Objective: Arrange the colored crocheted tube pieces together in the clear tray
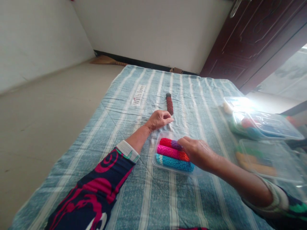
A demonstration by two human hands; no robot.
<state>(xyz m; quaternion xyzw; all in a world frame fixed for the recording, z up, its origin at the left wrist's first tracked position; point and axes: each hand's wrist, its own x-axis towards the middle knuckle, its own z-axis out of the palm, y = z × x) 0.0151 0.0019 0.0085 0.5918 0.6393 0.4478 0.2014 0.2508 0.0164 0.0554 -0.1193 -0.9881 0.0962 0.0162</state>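
Observation:
A clear plastic tray (pixel 155 159) lies on the striped blue cloth (pixel 144 198) and holds three rolled crochet pieces: red-purple (pixel 168 143), pink-orange (pixel 169 152) and blue (pixel 172 163). My right hand (pixel 198 152) rests curled over the right ends of the rolls, fingertips on the red-purple one. My left hand (pixel 159 119) hovers loosely curled just beyond the tray, fingertips pointing toward a dark red crochet roll (pixel 169 103) that lies alone farther up the cloth, a short gap away.
At the right stand several clear lidded containers (pixel 266 126) with coloured crochet items inside, one nearer (pixel 268 159). A dark wooden door (pixel 251 38) is at the back right. Bare floor (pixel 48 108) lies to the left of the cloth.

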